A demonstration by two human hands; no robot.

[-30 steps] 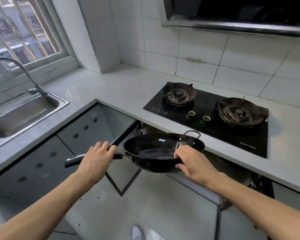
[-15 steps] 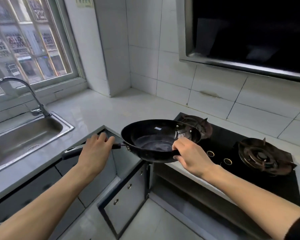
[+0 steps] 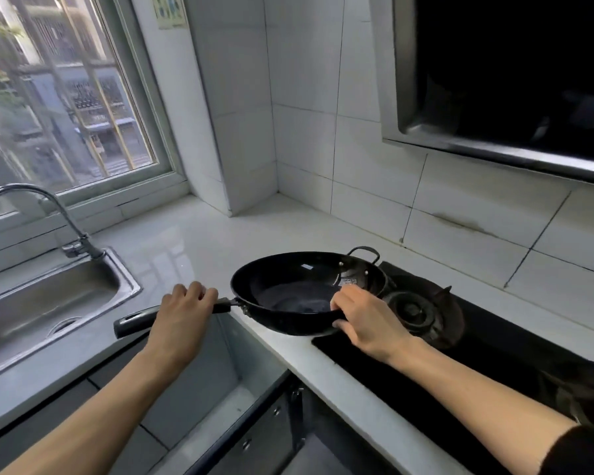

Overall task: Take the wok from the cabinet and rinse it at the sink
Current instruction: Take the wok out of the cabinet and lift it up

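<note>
A black wok (image 3: pixel 288 286) with a long black handle and a small loop handle hangs level above the counter corner, just left of the stove. My left hand (image 3: pixel 182 313) grips the long handle. My right hand (image 3: pixel 367 320) pinches the wok's near right rim, thumb inside the bowl. The steel sink (image 3: pixel 42 303) with its curved faucet (image 3: pixel 48 214) lies to the left, apart from the wok. Below, the cabinet door (image 3: pixel 254 437) stands open.
A black gas stove (image 3: pixel 426 310) with burners sits right of the wok. The range hood (image 3: pixel 494 80) hangs above it. White counter (image 3: pixel 186 241) stretches between sink and stove, under a window (image 3: pixel 59 90). The open door juts out by my legs.
The wok has risen from in front of the open cabinet to above counter height, both hands keeping their hold. My view has lifted and shifted toward the sink.
</note>
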